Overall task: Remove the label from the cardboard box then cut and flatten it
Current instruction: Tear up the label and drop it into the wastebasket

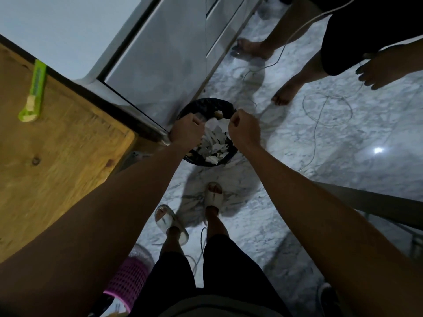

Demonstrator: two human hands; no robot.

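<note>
Both arms reach down and forward over a round black-lined waste bin [207,106] standing on the white marble-patterned floor [343,138], against the base of a grey metal cabinet [164,65].

Left hand [186,130]: fingers curled in, knuckles up, above the bin's left rim. Something pale shows at the fingertips, but whether it is pinched there or simply lies in the bin below, cannot tell.

Right hand [243,129]: closed into a loose fist above the bin's right rim. A thin white scrap seems to run from its fingertips toward the left hand; the hold itself is hidden under the knuckles.

Bin contents: a heap of torn white paper strips [215,143], crumpled and overlapping, with a small tan scrap near the far rim.

The cardboard box is not in view.

Left of frame: a pale wooden tabletop with dark edge [57,145]. A lime-green utility knife [34,92] lies flat on it near the far edge, well apart from both hands.

Below: the wearer's feet in white slide sandals [214,197] on the floor, just short of the bin. A pink perforated plastic basket [128,282] sits under the table corner. Thin white cable [315,133] loops across the floor to the right. A second person's bare legs and feet stand at upper right.
</note>
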